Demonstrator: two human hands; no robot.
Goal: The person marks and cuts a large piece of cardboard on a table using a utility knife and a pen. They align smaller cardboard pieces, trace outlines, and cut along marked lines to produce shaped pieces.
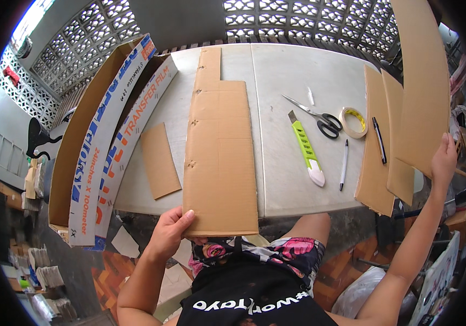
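Observation:
My left hand point(181, 225) grips the near left corner of a long, notched cardboard piece point(219, 163) lying over the middle of the table, thumb on top. At the right, my right hand point(443, 155) holds the edge of a tall cardboard sheet point(423, 76), raised above two more cardboard pieces point(371, 179). Between the cardboard lie a green utility knife point(305, 146), scissors point(325, 124), a tape roll point(355, 119), a clear pen point(344, 165), a small white item point(311, 96) and, on the right-hand cardboard, a black marker point(380, 144).
Two long printed cardboard boxes point(102, 152) stand along the left of the white table point(276, 65), beside a small cardboard rectangle point(160, 160). A patterned block wall point(303, 19) rises behind. Stacked materials point(45, 277) are at the lower left, and a plastic bag point(358, 293) at the lower right.

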